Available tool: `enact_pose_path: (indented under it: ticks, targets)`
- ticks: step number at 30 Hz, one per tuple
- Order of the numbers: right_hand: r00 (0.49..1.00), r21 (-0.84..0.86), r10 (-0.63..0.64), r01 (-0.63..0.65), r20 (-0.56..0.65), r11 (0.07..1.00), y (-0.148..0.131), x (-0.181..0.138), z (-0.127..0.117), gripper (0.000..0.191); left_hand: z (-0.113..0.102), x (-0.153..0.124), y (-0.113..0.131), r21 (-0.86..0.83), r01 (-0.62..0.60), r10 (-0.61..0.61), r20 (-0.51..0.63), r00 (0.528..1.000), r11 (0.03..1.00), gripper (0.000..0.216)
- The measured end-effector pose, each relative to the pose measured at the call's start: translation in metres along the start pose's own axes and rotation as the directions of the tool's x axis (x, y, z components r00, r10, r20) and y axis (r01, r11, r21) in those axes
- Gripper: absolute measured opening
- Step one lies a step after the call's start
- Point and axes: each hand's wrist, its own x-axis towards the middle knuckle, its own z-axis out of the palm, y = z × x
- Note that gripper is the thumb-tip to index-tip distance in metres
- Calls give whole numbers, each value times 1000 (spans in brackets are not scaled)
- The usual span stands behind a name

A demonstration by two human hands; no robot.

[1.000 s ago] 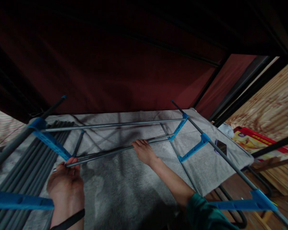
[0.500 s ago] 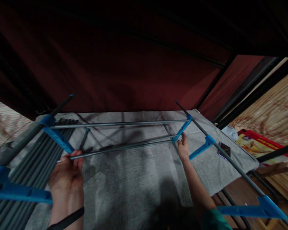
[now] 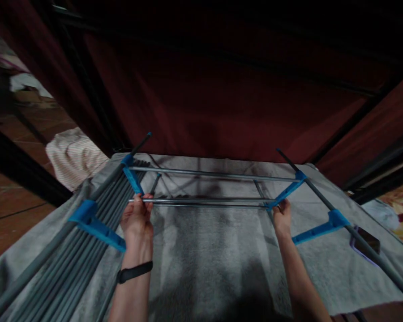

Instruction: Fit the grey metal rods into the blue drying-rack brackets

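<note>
My left hand (image 3: pixel 136 223), wearing a dark wristband (image 3: pixel 135 272), pinches a thin metal rod (image 3: pixel 208 200) close to its left end. The rod runs level across the frame, just beside the lower end of the far left blue bracket (image 3: pixel 133 181). At the rod's other end, my right hand (image 3: pixel 282 220) closes around the lower end of the far right blue bracket (image 3: pixel 288 189). Its fingertips are partly hidden there. Another metal rod (image 3: pixel 215 174) spans the tops of these two brackets. Nearer blue brackets (image 3: pixel 97 227) sit on the side poles (image 3: pixel 322 200).
Several loose grey tubes (image 3: pixel 87 250) lie along the left on a grey cloth (image 3: pixel 201 259). A phone (image 3: pixel 366 243) lies at the right beneath a side pole. Dark red fabric (image 3: pixel 195 103) hangs behind. A striped cloth (image 3: pixel 75 156) is beyond the left edge.
My view has swung left. The rod in my left hand has come up at its left end and is now nearly level. My right hand's fingers have closed at the bracket's end.
</note>
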Motion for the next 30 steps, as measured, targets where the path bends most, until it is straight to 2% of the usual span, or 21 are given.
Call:
enact_pose_path:
  ticks: [3,5,9,13,18,21,23,27,30]
  targets:
    - [1000,-12,12,-12,-6,1000,0,1,0,61,0,3,-2,8,-97,97,6,995,995,18]
    - [1000,-19,17,-17,-10,1000,-1,1,0,60,2,5,-3,17,-118,118,-9,993,993,24]
    - [1000,-4,18,-18,-8,1000,-5,-1,0,65,13,8,-2,28,-179,179,9,984,983,18]
    - [1000,0,16,-16,-10,1000,-7,-1,2,67,25,12,-2,55,-141,140,15,990,988,23]
    - [1000,-57,-12,12,2,998,-8,1,0,62,37,14,-4,26,-115,116,-63,991,993,15]
    - [999,-98,-33,33,2,995,-9,1,0,60,43,13,-3,17,-101,102,-66,993,995,12]
    - [999,-104,-33,32,-6,994,-9,0,1,62,45,12,-2,30,-121,123,-78,989,992,10]
    - [1000,-85,-12,11,-6,996,-9,-2,2,66,43,16,-7,92,-200,209,-114,971,976,27]
    - [1000,-90,4,-4,0,996,-9,-2,3,67,37,23,-13,145,-204,219,-93,971,968,31]
